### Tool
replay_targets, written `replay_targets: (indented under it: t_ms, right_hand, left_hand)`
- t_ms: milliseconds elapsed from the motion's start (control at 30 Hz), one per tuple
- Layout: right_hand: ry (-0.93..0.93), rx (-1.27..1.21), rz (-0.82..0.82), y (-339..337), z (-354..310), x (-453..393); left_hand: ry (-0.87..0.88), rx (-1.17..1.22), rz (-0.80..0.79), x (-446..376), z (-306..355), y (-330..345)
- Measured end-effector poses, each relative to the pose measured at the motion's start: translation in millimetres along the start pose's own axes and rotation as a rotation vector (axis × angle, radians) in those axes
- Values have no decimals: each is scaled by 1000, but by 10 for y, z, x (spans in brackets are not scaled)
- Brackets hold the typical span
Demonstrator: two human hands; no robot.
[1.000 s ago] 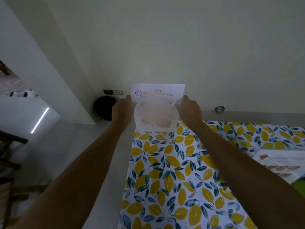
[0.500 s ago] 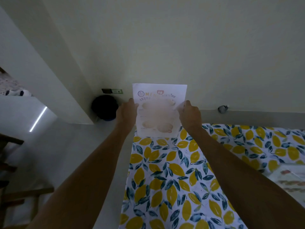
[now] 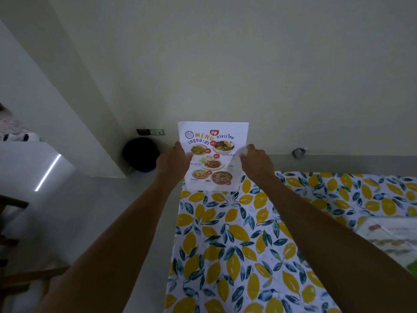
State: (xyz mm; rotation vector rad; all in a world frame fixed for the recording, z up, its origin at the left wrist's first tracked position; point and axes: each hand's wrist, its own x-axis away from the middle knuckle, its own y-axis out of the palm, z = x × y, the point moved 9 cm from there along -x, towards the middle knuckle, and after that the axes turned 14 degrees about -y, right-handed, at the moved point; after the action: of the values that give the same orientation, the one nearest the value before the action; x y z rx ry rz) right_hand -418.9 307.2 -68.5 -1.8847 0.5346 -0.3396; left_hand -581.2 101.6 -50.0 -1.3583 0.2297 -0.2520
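Menu sheet [image 3: 213,154] upright, left hand [image 3: 172,160], right hand [image 3: 256,162] pinching side edges

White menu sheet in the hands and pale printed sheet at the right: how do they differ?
The white menu sheet is held upright by the left hand and right hand; the pale printed sheet lies flat on the lemon-print tablecloth. The menu sheet's print is sharp; the pale sheet's is blurred. Both are printed.
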Motion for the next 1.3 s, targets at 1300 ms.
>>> replay_targets:
  t_ms: [1300]
  right_hand:
    - [-264,465,14,-2394,1425,3097]
  left_hand:
    - [301,-220,197,3724,2292,-978]
